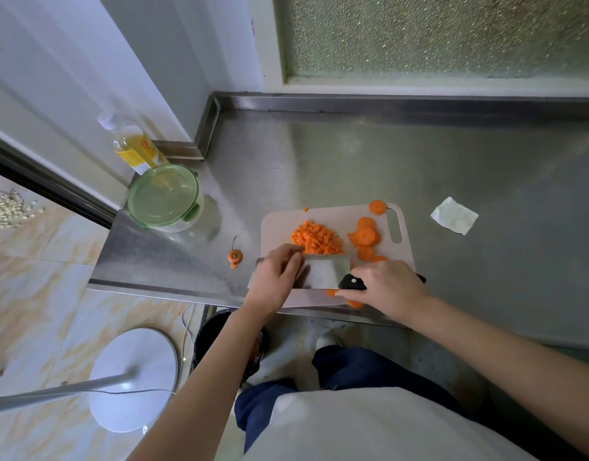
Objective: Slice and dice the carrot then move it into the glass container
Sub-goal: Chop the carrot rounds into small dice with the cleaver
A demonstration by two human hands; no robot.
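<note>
Hands are meeting over the board (339,221): the right hand (389,287) is gripping the cleaver (326,271) by its handle, forearm angling in from the lower right, while the left hand (276,277) is laying relaxed fingers on the blade, grasping nothing. Diced carrot (316,241) is lying just beyond the blade; the lidded container (165,197) is standing well apart on the worktop (419,168).
</note>
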